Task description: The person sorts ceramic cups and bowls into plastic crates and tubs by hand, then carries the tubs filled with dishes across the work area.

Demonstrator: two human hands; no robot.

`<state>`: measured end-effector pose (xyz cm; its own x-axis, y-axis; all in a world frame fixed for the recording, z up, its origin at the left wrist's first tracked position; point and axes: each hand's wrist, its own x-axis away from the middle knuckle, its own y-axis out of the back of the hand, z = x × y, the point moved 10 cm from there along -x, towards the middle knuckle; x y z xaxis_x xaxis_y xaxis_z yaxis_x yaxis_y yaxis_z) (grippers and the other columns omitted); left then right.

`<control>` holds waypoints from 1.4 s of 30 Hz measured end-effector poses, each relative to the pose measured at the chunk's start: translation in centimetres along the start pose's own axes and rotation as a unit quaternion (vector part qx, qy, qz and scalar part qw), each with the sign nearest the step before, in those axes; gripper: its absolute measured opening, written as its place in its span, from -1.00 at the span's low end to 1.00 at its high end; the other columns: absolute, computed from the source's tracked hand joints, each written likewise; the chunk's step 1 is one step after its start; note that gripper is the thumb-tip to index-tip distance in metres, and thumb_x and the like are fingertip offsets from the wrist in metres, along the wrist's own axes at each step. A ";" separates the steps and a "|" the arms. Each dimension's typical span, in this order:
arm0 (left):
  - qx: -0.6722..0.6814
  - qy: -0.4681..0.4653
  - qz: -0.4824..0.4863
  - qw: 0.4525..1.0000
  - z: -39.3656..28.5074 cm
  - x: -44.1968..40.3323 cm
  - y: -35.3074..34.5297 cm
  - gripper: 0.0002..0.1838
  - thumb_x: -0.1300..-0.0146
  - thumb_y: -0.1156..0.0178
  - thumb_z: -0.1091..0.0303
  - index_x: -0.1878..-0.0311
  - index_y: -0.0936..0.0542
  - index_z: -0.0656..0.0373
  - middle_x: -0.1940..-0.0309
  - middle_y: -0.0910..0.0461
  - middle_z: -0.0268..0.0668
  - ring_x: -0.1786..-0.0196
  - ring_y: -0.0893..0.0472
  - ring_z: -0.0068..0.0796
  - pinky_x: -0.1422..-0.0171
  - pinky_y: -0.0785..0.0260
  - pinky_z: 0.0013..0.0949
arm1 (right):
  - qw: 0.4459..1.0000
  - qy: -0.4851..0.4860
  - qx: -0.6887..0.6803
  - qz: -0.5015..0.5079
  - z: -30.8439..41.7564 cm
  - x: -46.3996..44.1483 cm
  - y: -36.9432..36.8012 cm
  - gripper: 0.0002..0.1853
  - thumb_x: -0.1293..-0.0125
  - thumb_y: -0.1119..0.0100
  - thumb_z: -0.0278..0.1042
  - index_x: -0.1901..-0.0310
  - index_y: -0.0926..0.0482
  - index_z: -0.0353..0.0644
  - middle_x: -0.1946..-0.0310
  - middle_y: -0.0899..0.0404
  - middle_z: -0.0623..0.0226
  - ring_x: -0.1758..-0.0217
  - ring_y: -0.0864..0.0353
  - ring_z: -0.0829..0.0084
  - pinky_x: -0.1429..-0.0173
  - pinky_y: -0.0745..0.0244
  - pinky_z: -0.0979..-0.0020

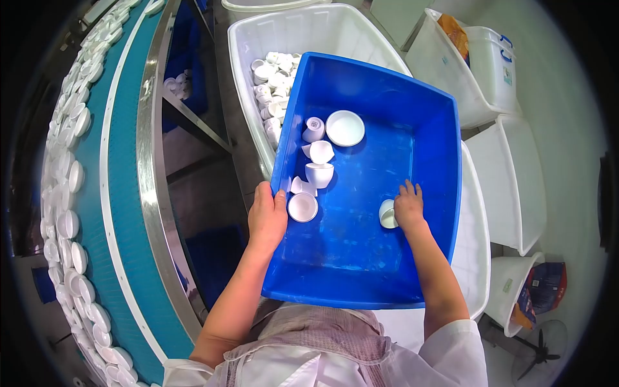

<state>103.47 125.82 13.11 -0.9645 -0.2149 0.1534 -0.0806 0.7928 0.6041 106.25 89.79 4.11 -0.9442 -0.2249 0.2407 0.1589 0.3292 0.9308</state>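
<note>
A blue plastic bin (361, 251) sits in front of me, tilted a little. My left hand (267, 218) is closed round its left rim. My right hand (409, 205) reaches inside near the right wall, fingers bent against a small white cup (387, 215) on the bin's floor; the fingers partly cover the cup. Along the left wall lie several small white cups, among them an upturned cup (314, 129), a cup on its side (319, 175) and a round cup (303, 208). A wider white dish (345, 128) lies near the back.
Beneath and behind the bin is a large white tub (248, 39) holding a heap of white cups (274, 80). At left runs a teal conveyor belt (126, 161) lined with white dishes (76, 174). White tubs (506, 174) stand at right, with a fan (541, 353) below.
</note>
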 end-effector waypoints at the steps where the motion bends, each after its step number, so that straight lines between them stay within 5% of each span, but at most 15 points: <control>1: -0.004 -0.003 0.006 1.000 -0.4 -0.7 -0.1 -0.76 -0.43 -0.01 0.25 0.09 -0.36 0.27 0.08 -0.49 0.03 0.04 -0.52 0.20 0.02 -0.34 0.07 | 0.998 -0.015 -0.005 0.054 -0.1 -0.4 -1.6 -0.71 -0.20 -0.18 -0.34 0.07 -0.67 -0.23 -0.21 -0.49 0.14 -0.39 -0.34 0.08 -0.48 -0.16 0.03; 5: -0.010 -0.023 0.024 0.999 -1.9 -2.8 -0.6 -0.77 -0.43 -0.01 0.27 0.07 -0.37 0.27 0.08 -0.49 0.02 0.05 -0.53 0.18 0.03 -0.35 0.06 | 0.962 -0.037 -0.159 0.218 0.7 -1.8 1.5 -0.39 -0.07 -0.40 -0.15 -0.20 -0.55 -0.13 -0.38 -0.32 0.13 -0.46 -0.26 0.14 -0.45 -0.23 0.08; 10: -0.041 -0.045 0.028 0.998 -3.5 -4.5 -0.5 -0.75 -0.44 -0.01 0.27 0.05 -0.37 0.29 0.11 -0.49 0.02 0.09 -0.54 0.17 0.06 -0.36 0.05 | 0.890 -0.147 -0.413 0.122 -3.6 -11.4 -1.3 -0.44 -0.14 -0.38 -0.08 -0.12 -0.57 -0.22 0.00 -0.62 0.03 0.03 -0.69 0.17 0.01 -0.61 0.24; 14: -0.057 -0.062 0.024 0.996 -4.8 -5.1 -0.8 -0.74 -0.43 -0.01 0.27 0.03 -0.38 0.29 0.13 -0.50 0.02 0.13 -0.55 0.16 0.09 -0.38 0.03 | 0.711 -0.302 -0.633 0.053 -5.2 -17.4 -3.7 -0.52 -0.30 -0.24 -0.07 -0.02 -0.56 -0.37 0.18 -0.66 0.05 0.29 -0.76 0.27 0.41 -0.66 0.31; 17: -0.044 -0.046 0.036 0.997 -5.1 -5.0 -1.3 -0.73 -0.43 -0.02 0.27 0.01 -0.39 0.30 0.13 -0.50 0.03 0.13 -0.56 0.14 0.08 -0.39 0.00 | 0.609 -0.343 -0.714 0.025 -4.3 -21.2 -6.1 -0.56 -0.32 -0.18 -0.16 -0.03 -0.52 -0.43 0.20 -0.66 -0.07 0.34 -0.76 0.21 0.44 -0.67 0.30; 22: -0.029 -0.014 0.046 0.998 -4.5 -5.7 -1.6 -0.75 -0.42 -0.04 0.30 0.00 -0.40 0.29 0.17 -0.51 0.00 0.17 -0.58 0.08 0.12 -0.41 -0.05 | 0.711 -0.302 -0.633 0.053 -6.0 -23.5 -6.9 -0.64 -0.17 -0.03 -0.47 0.01 -0.51 -0.46 0.33 -0.67 -0.11 0.50 -0.73 0.17 0.46 -0.64 0.32; 23: -0.028 -0.013 0.047 0.998 -4.4 -5.7 -1.6 -0.75 -0.42 -0.05 0.30 0.00 -0.41 0.28 0.18 -0.51 -0.01 0.18 -0.58 0.08 0.13 -0.40 -0.05 | 0.738 -0.290 -0.604 0.079 -6.3 -22.7 -6.2 -0.71 -0.21 -0.01 -0.46 0.08 -0.53 -0.45 0.27 -0.68 -0.12 0.34 -0.76 0.13 0.32 -0.67 0.25; 25: -0.024 -0.020 0.043 0.999 -4.5 -5.9 -1.3 -0.75 -0.42 -0.06 0.31 0.00 -0.41 0.28 0.19 -0.51 -0.01 0.18 -0.58 0.06 0.14 -0.40 -0.06 | 0.911 -0.231 -0.335 0.062 -7.4 -22.2 -2.2 -0.66 -0.21 -0.16 -0.38 0.01 -0.56 -0.39 0.06 -0.65 -0.05 0.00 -0.68 0.06 -0.05 -0.60 0.19; 26: -0.026 -0.028 0.040 0.998 -4.6 -5.9 -1.0 -0.76 -0.41 -0.07 0.31 0.00 -0.41 0.28 0.20 -0.51 -0.02 0.19 -0.58 0.06 0.14 -0.40 -0.06 | 0.922 -0.195 -0.335 -0.011 -6.8 -22.7 0.4 -0.62 -0.19 -0.22 -0.34 -0.02 -0.57 -0.36 0.00 -0.62 -0.01 -0.10 -0.61 0.07 -0.12 -0.54 0.17; 28: -0.024 -0.032 0.038 0.998 -4.5 -6.0 -0.8 -0.75 -0.41 -0.08 0.31 0.00 -0.41 0.28 0.20 -0.51 -0.02 0.19 -0.58 0.05 0.14 -0.40 -0.07 | 0.923 -0.120 -0.329 -0.158 -4.0 -23.4 5.8 -0.53 -0.14 -0.33 -0.26 -0.07 -0.57 -0.30 -0.13 -0.57 0.07 -0.29 -0.47 0.08 -0.26 -0.42 0.12; 30: -0.017 -0.026 0.039 0.999 -4.3 -6.0 -0.8 -0.75 -0.40 -0.09 0.31 0.01 -0.42 0.28 0.20 -0.51 -0.02 0.20 -0.58 0.05 0.14 -0.40 -0.07 | 0.912 -0.013 -0.352 -0.208 0.2 -26.1 8.2 -0.37 -0.09 -0.42 -0.14 -0.18 -0.52 -0.27 -0.15 -0.53 0.08 -0.26 -0.47 0.09 -0.28 -0.41 0.17; 33: 0.010 -0.008 0.047 0.999 -3.7 -5.8 -1.3 -0.75 -0.39 -0.12 0.31 0.00 -0.43 0.29 0.20 -0.51 -0.03 0.20 -0.58 0.05 0.14 -0.41 -0.09 | 0.953 0.000 -0.300 0.036 5.4 -30.5 6.1 -0.26 -0.06 -0.42 -0.01 -0.22 -0.47 -0.28 -0.16 -0.52 0.02 -0.22 -0.52 0.05 -0.27 -0.44 0.18; 36: 0.023 -0.001 0.043 0.999 -3.9 -5.9 -0.9 -0.73 -0.37 -0.14 0.31 0.00 -0.45 0.29 0.20 -0.51 -0.05 0.20 -0.59 0.02 0.13 -0.42 -0.13 | 0.933 0.043 -0.344 0.091 6.6 -31.1 6.2 -0.18 -0.06 -0.42 0.03 -0.30 -0.40 -0.27 -0.19 -0.50 -0.08 -0.25 -0.49 0.01 -0.32 -0.40 0.21; 39: 0.026 -0.012 0.040 0.999 -3.8 -5.6 -0.8 -0.72 -0.35 -0.17 0.30 0.01 -0.45 0.28 0.22 -0.51 -0.07 0.21 -0.58 0.00 0.15 -0.42 -0.12 | 0.903 -0.014 -0.420 0.093 3.7 -29.5 6.7 -0.23 0.01 -0.44 0.04 -0.20 -0.48 -0.24 -0.05 -0.60 -0.05 -0.15 -0.57 0.01 -0.23 -0.46 0.21; 42: 0.009 -0.026 0.033 0.999 -3.6 -5.8 -0.7 -0.71 -0.34 -0.19 0.30 0.01 -0.44 0.28 0.23 -0.50 -0.07 0.22 -0.57 0.00 0.16 -0.41 -0.11 | 0.855 -0.019 -0.517 0.011 -0.4 -26.3 7.5 -0.18 -0.01 -0.41 0.06 -0.30 -0.43 -0.17 -0.20 -0.52 -0.05 -0.30 -0.49 0.06 -0.35 -0.36 0.22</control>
<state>110.01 124.43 14.60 -0.9796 -0.1321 0.1515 -0.0204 0.8150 0.5790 132.43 97.83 4.90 -0.9434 -0.1924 0.2703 0.3283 -0.6596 0.6762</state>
